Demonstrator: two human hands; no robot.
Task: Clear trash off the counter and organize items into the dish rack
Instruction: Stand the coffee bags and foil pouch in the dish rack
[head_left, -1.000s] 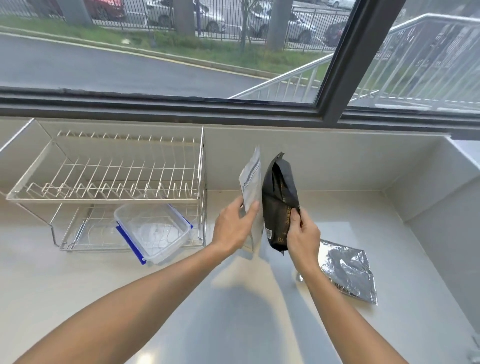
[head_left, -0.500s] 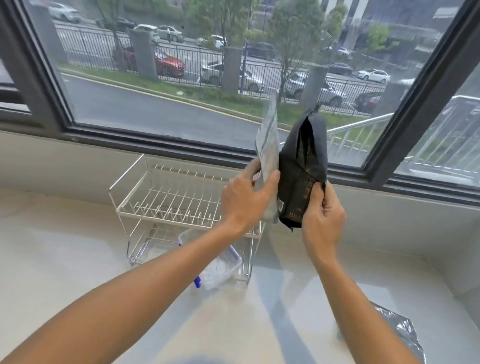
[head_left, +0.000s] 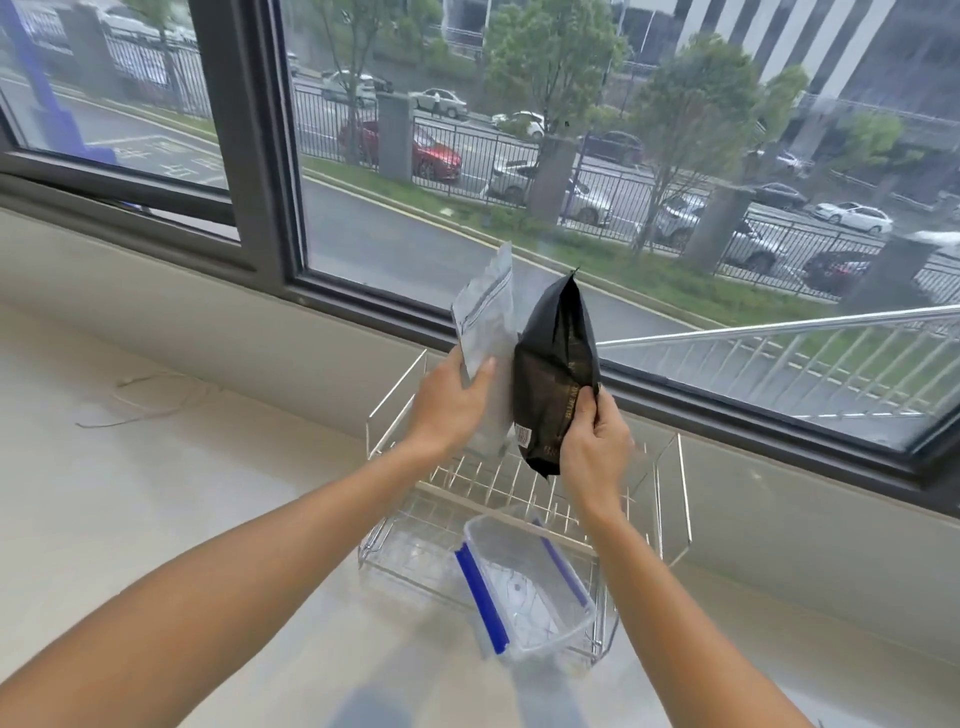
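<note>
My left hand (head_left: 448, 402) grips a flat silver pouch (head_left: 488, 322) by its lower edge, held upright in the air. Right beside it, my right hand (head_left: 592, 441) pinches the lower side of a black pouch (head_left: 553, 364), also upright and touching the silver one. Both bags hover above a two-tier wire dish rack (head_left: 670, 499) on the pale counter (head_left: 156, 493). A clear plastic container with blue clips (head_left: 524, 582) sits on the rack's lower tier, sticking out toward me.
A big window with a dark frame (head_left: 260, 156) runs behind the counter above a low beige wall. A thin loose wire (head_left: 150, 400) lies on the counter to the left. The rack's upper tier holds nothing.
The view swung left, so the rack now sits below my hands. Both hands still hold the two pouches together. The silver foil bag on the right of the counter has left the view.
</note>
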